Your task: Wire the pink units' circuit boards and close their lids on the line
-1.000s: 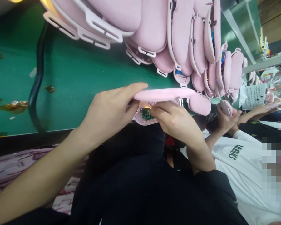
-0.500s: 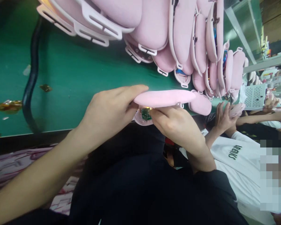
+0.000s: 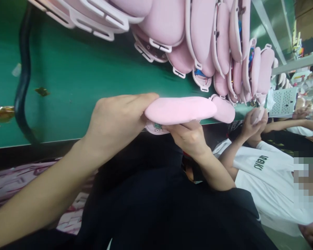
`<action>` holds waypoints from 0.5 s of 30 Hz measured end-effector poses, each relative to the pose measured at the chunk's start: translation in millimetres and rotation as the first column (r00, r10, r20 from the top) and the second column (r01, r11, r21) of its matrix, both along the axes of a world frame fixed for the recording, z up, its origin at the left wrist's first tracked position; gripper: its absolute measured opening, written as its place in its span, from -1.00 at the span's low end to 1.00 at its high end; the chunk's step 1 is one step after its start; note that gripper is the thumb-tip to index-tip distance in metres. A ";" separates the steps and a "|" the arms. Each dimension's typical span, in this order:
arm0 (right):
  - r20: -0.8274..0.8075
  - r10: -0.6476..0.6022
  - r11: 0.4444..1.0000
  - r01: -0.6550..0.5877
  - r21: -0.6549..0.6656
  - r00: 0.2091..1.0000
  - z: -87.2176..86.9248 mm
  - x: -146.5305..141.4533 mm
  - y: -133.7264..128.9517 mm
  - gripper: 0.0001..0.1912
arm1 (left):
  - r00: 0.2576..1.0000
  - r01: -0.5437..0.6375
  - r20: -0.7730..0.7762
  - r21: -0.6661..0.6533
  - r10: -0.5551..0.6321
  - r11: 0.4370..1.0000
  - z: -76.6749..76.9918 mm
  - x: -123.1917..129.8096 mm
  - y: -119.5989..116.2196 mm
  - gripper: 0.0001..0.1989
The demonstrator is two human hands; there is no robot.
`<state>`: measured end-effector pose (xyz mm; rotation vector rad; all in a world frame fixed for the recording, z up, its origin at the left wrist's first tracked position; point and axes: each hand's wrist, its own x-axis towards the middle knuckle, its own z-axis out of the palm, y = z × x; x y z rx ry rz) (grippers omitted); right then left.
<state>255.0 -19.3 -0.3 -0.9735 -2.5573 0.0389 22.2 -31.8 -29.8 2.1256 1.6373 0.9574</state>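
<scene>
Between my hands is a pink plastic casing [image 3: 181, 110], held near the front edge of the green table. Its two shells stand apart on the underside, and a bit of green circuit board [image 3: 158, 126] shows in the gap. My left hand [image 3: 117, 116] grips the casing's left end, thumb and fingers closed around it. From below, my right hand [image 3: 189, 135] holds the lower side, its fingertips partly hidden under the upper shell. Just beyond the right end lies another pink casing [image 3: 223, 109].
Many similar pink casings [image 3: 200, 31] are heaped along the back of the table [image 3: 75, 69], some with wires showing. A black cable [image 3: 24, 76] and amber film scraps [image 3: 1, 114] lie at left. At right, a co-worker in a white shirt [image 3: 250, 166] holds a pink part [image 3: 257, 115].
The upper shell has tilted toward me and now covers more of the circuit board. My right fingers have shifted lower along the gap. The whole view has moved slightly.
</scene>
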 end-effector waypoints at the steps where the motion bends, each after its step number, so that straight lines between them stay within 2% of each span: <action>1: 0.004 -0.003 1.000 0.003 -0.013 1.000 1.2 -1.3 -0.8 -0.72 | 1.000 0.003 -0.007 0.026 -0.003 1.000 -1.0 -0.1 0.3 -0.73; 3: 0.019 0.029 0.997 -0.027 -0.072 0.999 9.3 -0.2 -0.5 -0.75 | 1.000 0.022 -0.007 0.086 -0.022 0.996 -2.1 -0.3 3.2 -0.73; 5: -0.032 0.054 0.986 -0.058 -0.157 0.998 21.5 7.9 1.6 -0.79 | 0.999 0.033 0.016 0.116 -0.035 0.993 -1.3 -0.3 8.6 -0.71; 7: -0.142 -0.022 0.978 -0.007 -0.206 0.990 31.6 20.4 5.2 -0.80 | 0.998 0.026 0.050 0.084 -0.030 0.996 1.7 -0.1 14.4 -0.70; 9: -0.186 -0.154 0.967 0.110 -0.228 0.970 34.8 31.1 11.0 -0.78 | 0.996 -0.013 0.092 0.004 0.012 1.000 5.5 0.3 18.5 -0.68; 12: -0.068 -0.237 0.954 0.219 -0.205 0.969 27.3 33.4 23.3 -0.78 | 0.987 -0.063 0.142 -0.112 0.079 0.992 9.4 1.7 20.1 -0.66; 15: 0.063 -0.279 0.946 0.286 -0.153 0.958 19.9 21.5 34.6 -0.73 | 0.980 -0.092 0.160 -0.183 0.122 0.979 10.2 3.6 18.0 -0.64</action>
